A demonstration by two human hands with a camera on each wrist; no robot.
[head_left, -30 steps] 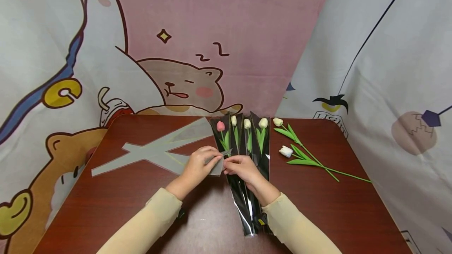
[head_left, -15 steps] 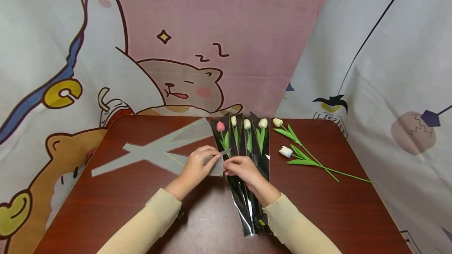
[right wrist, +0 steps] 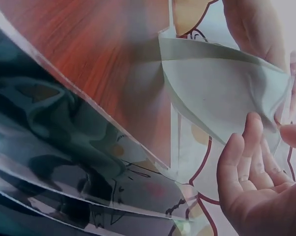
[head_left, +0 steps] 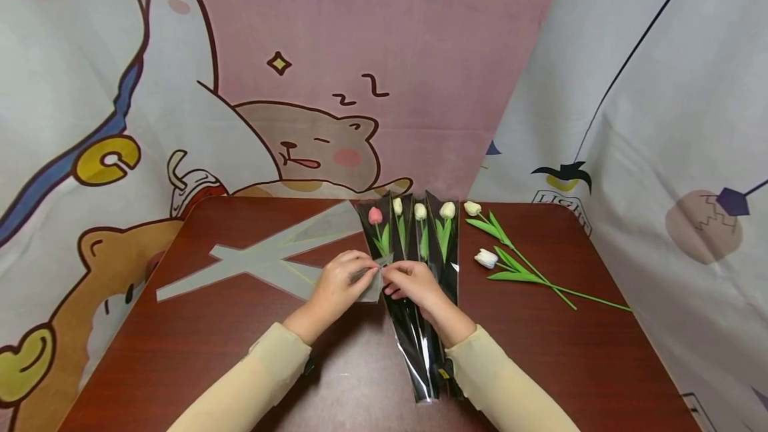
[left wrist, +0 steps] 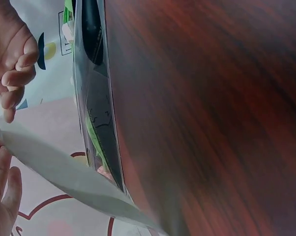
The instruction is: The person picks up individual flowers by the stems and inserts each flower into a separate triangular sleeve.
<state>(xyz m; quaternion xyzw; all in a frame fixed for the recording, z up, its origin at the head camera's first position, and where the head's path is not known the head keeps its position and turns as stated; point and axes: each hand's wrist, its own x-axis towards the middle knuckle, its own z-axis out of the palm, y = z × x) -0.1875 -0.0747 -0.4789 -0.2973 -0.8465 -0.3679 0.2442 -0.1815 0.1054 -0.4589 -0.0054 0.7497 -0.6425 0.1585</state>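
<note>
In the head view, my left hand (head_left: 341,285) pinches the end of a pale grey translucent flower sleeve (head_left: 294,275) between thumb and fingers, lifting it off the table. My right hand (head_left: 415,284) meets it there, thumb and forefinger pinching the sleeve's edge close to the left fingertips. The right wrist view shows the raised sleeve (right wrist: 212,83) bowed between the hands, its end creased at the right fingers (right wrist: 253,130). Beneath the right hand lie several black-backed sleeves (head_left: 414,352), each with a tulip inside; one is a pink tulip (head_left: 375,216), the others white.
Another grey sleeve (head_left: 186,284) crosses the held one at the left of the brown table (head_left: 210,359). Two loose tulips, a cream one (head_left: 473,208) and a white one (head_left: 486,258), lie at the right with stems crossed. Printed cloth (head_left: 456,52) hangs behind the table.
My right fingers have moved slightly up and left, closing the small gap to the left fingertips at the sleeve's end. The left hand has barely shifted; the tulips lie as before.
</note>
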